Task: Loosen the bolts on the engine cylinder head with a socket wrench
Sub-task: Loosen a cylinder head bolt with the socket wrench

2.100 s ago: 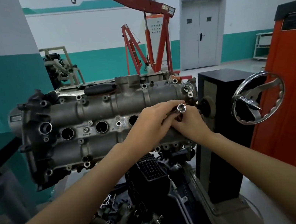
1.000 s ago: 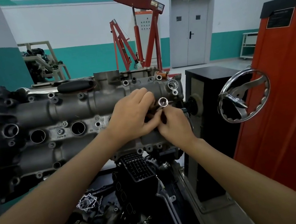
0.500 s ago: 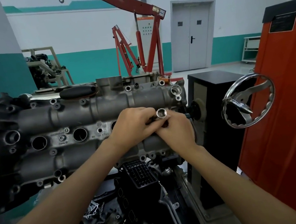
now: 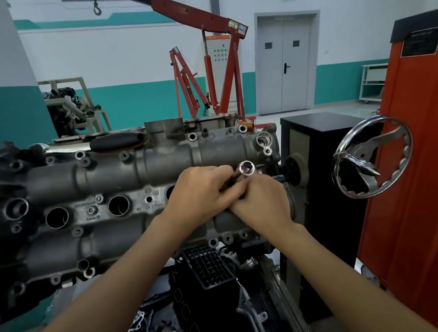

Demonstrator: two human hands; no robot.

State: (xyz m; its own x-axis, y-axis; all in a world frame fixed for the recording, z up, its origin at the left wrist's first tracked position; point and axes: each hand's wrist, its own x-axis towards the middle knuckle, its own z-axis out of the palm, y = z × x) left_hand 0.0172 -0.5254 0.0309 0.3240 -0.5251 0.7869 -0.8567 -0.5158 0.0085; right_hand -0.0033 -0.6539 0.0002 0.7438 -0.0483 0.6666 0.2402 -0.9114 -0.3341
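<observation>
both hands [image 4: 202,194] unmoved, fingers clamped on socket [image 4: 246,167]; handwheel [image 4: 372,156] right, cylinder head [image 4: 116,179] behind.

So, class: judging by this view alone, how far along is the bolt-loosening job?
Nothing looks loosened yet. In hand: both the left hand and right hand grip the socket, its open end facing the camera, off any bolt. Left: seat it on the cylinder head bolts and turn.

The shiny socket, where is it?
In the head view the socket sits just right of centre, held between both hands, in front of the cylinder head.
</observation>
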